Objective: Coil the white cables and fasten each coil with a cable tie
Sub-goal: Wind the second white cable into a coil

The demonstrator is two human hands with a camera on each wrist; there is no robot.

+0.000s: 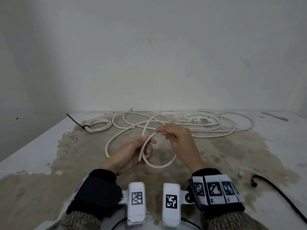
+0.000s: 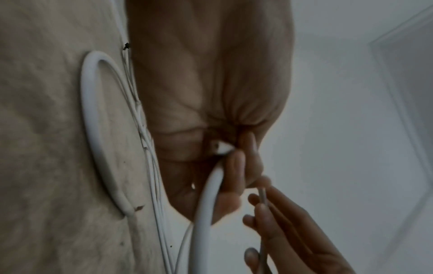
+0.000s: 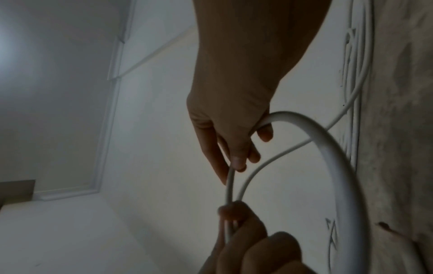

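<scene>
A long white cable lies in loose loops across the stained table. Just above the table, my left hand grips the cable's cut end together with a small loop; the left wrist view shows its fingers curled round the thick cable. My right hand pinches the same loop at its top, a short way from the left hand. In the right wrist view its fingertips hold the thin strand while the cable arcs past. A finished coil with a black cable tie lies at the back left.
The uncoiled part of the cable sprawls along the back of the table near the wall. A black cord runs off the front right. The table's left edge slants toward the front left.
</scene>
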